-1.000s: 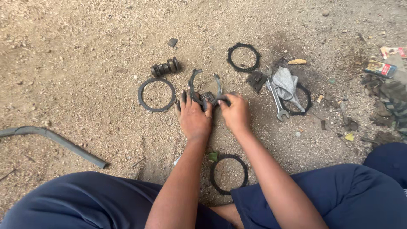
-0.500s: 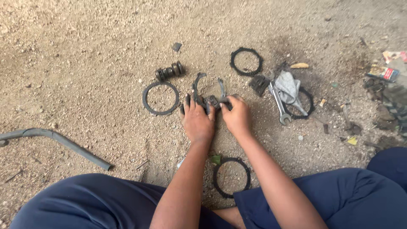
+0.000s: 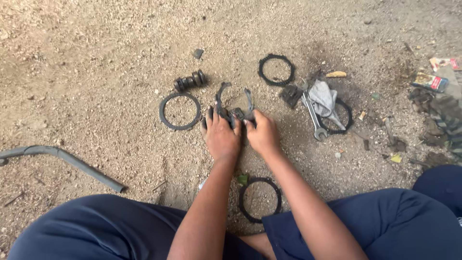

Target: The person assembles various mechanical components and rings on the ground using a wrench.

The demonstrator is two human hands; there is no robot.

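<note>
My left hand (image 3: 221,137) and right hand (image 3: 262,135) sit side by side at frame centre, fingers closed on the base of a metal fork (image 3: 234,102) lying on the dirt, its two prongs curving toward the top. Open ground lies above the prongs. A ring (image 3: 180,111) lies just left, a spring (image 3: 190,80) above it; a wrench (image 3: 313,115) and rag (image 3: 323,98) crowd the right, another ring (image 3: 260,199) between my arms

Ground's far edge and far-left corner give you open sand; flat ring (image 3: 180,111) blocks left of the fork (image 3: 234,100); spanner (image 3: 312,115) and rag (image 3: 323,97) block right.
</note>
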